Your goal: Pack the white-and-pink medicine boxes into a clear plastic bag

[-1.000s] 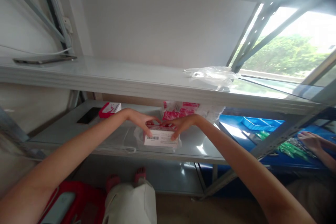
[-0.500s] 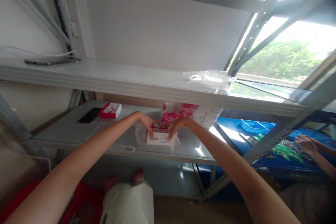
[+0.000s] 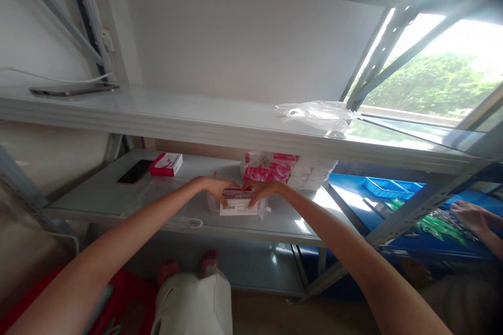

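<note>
A small red and white box [image 3: 238, 205] with a barcode label lies in a clear plastic bag on the lower grey shelf [image 3: 98, 199]. My left hand [image 3: 217, 188] grips its left end, fingers curled over the top. From the right, my right hand [image 3: 262, 191] holds the other end. Both hands meet over the box top. Just behind them stands a stack of red and white boxes [image 3: 275, 170] wrapped in plastic.
One more red box [image 3: 165, 164] and a dark phone [image 3: 135, 171] lie at the shelf's left. The upper shelf [image 3: 176, 115] carries a phone with cable [image 3: 73, 89] and a clear bag [image 3: 316, 114]. Another person's hand [image 3: 471, 217] works over a blue tray at right.
The box and both hands have shifted slightly away from me toward the stack. My fingers have flattened over the box top. The view tilted a little.
</note>
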The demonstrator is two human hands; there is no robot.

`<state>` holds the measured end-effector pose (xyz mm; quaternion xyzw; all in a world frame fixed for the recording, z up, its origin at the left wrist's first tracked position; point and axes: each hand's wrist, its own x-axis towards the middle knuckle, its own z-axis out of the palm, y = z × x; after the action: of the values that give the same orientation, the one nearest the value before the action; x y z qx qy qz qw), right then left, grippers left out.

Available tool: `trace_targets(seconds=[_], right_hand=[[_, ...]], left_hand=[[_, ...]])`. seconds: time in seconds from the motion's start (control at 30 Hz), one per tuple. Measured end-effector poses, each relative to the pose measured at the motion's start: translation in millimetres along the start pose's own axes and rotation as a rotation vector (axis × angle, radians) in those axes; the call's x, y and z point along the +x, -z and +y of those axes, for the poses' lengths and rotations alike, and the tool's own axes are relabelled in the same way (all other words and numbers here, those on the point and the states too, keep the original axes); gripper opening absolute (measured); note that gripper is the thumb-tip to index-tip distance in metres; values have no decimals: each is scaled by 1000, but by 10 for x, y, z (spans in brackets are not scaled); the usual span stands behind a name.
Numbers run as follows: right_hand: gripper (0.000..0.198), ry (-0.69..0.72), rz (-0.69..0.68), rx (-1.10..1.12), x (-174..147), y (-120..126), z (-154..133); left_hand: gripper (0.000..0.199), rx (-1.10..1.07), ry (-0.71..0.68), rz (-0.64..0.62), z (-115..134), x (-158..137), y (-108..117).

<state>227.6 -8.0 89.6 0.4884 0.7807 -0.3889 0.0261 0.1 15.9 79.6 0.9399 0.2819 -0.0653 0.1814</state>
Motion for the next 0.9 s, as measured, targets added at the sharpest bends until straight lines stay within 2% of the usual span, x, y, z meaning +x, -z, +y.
trace_targets(seconds=[0.1,0.17,0.23,0.3,0.33,0.4,0.47,0.6,0.77,0.9], right_hand=[[84,49,23,-6,29,-6,105],[80,37,55,-10,57,-4,150],[77,30,70,-4,97,-2,185],[78,34,89,5,140,0,218],[79,34,99,7,159,0,232],[78,26,120,6,183,1,250],[74,22,123,-11,187,6,249],[68,26,133,-69,166,35,219],[66,26,159,-66,183,58,240],[73,22,199,-52,214,38,288]], left_hand=[[53,253,-101,399,186,-185,-172],[23,480,-211,589,326,-301,-390],[14,703,-383,623,447,-369,-667],[18,860,-538,615,533,-360,-948],[19,921,-565,632,561,-326,-1073],[24,1018,-507,697,596,-209,-1270],[31,1077,-367,747,614,-61,-1389],[39,1081,-139,765,663,169,-1459],[43,994,-41,678,715,273,-1422],[39,981,-56,668,684,326,-1389]])
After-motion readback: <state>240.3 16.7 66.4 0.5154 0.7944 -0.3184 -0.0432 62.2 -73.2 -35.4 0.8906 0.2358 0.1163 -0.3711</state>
